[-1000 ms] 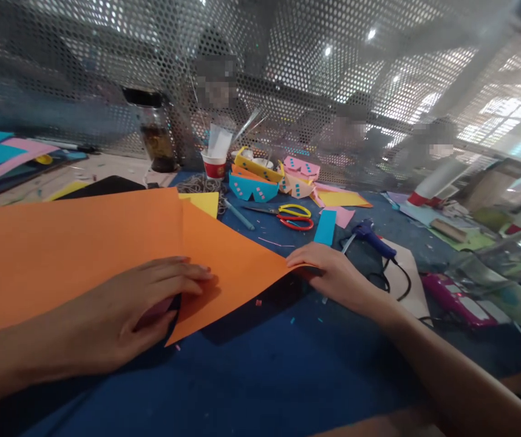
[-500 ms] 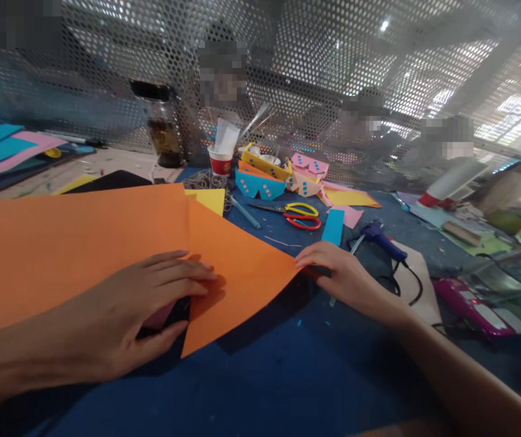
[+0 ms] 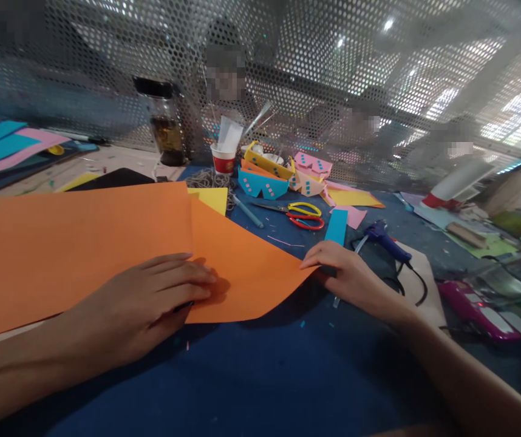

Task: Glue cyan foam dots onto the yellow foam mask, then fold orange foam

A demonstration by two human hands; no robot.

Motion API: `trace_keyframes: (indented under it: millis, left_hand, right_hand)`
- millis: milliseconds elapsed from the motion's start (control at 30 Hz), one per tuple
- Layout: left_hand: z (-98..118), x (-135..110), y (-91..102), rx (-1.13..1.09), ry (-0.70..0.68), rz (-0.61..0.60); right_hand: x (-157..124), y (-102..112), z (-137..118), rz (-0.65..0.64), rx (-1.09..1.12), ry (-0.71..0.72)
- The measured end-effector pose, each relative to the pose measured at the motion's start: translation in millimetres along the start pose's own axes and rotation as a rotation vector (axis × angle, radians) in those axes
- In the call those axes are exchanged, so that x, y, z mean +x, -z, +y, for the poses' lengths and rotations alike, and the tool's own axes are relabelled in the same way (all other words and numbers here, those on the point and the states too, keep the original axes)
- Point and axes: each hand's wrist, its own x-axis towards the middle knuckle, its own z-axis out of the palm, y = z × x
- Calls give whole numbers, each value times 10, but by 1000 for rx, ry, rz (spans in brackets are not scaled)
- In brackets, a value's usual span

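A large orange sheet of paper stretches in from the left side of the head view. Under or beside its right edge, a second orange part narrows to a corner at the right; I cannot tell whether both are one sheet. My left hand lies over the paper with its fingers stretched out, fingertips resting near that edge; its thumb is mostly hidden. At the right corner my right hand pinches the orange paper between thumb and fingers, and the corner is lifted a little off the blue tabletop.
Behind the paper lie scissors, a blue-grey pen, folded paper glasses and a paper cup. To the right are a blue glue gun and a magenta device. A perforated metal screen stands behind.
The near edge of the right orange part has moved up and away from me, and its pointed lower corner has gone. My right hand keeps its pinch. My left thumb has drawn in.
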Motion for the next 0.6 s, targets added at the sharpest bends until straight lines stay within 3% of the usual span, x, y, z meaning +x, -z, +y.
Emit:
trace_keyframes:
  millis: [267, 367, 467, 600]
  left_hand:
    - [-2, -63, -33, 96, -7, 56]
    - [-29, -89, -35, 79, 40, 22]
    - [-63, -144, -63, 42, 81, -86]
    - [-27, -200, -129, 9, 234, -1]
  right_hand:
    - [-4, 80, -50, -61, 4, -27]
    - [-5, 91, -64, -78, -16, -33]
    - [-6, 93, -72, -82, -22, -36]
    - [-2, 113, -102, -97, -20, -37]
